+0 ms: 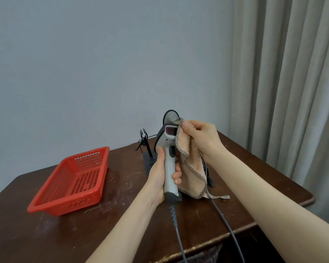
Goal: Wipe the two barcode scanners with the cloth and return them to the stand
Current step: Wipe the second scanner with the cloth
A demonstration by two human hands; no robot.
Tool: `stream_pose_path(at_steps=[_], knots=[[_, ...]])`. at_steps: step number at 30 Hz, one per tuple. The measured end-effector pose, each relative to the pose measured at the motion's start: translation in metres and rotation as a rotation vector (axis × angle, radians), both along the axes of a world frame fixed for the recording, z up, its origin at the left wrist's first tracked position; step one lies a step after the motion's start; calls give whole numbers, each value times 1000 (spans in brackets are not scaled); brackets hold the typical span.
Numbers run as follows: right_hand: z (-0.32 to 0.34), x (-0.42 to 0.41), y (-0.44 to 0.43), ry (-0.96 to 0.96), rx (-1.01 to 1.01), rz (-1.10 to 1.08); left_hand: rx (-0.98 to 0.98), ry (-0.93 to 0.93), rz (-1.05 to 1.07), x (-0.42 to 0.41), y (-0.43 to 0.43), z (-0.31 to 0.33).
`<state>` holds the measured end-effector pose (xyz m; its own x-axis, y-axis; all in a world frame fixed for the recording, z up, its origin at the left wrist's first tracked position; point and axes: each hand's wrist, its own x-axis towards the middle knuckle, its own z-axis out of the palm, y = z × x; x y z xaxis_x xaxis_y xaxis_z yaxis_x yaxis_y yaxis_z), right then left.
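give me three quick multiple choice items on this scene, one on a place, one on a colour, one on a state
1. Where is the basket?
A. left of the scanner
B. right of the scanner
C. on the stand

2. What colour is the basket?
A. blue
B. red
C. green

3. What is the scanner's state?
A. lying in the basket
B. parked on the stand
C. held upright

Answers:
1 A: the basket sits on the table, left of the scanner.
2 B: its plastic is red.
3 C: the left hand grips its handle while the right hand presses the cloth against its head.
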<state>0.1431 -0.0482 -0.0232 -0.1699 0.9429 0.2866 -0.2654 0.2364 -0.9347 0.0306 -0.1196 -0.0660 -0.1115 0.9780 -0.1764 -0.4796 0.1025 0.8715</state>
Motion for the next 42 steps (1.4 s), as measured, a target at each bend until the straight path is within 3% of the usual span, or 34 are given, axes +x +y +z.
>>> stream_pose_path(at_steps=[5,8,11,15,20,26,30,34,42], knots=[[12,-7,-7,177,-36,22,10,-10,-24,2,1,4],[19,-15,-12,-8,119,-17,13,46,-37,5,2,5],[20,-20,-8,-106,144,-67,13,41,-37,6,1,4],[13,-13,4,-61,4,-111,20,9,-43,3,-3,3],[5,-1,9,-75,13,-173,14,-30,-13,2,-3,6],[-4,1,1,-28,17,-65,7,-61,41,4,3,13],[-6,7,3,-82,39,-190,3,-74,63,1,2,14],[18,-7,-4,-63,186,-304,-8,-4,45,3,2,16],[8,-13,-16,-376,619,-244,-39,-76,57,4,2,17]])
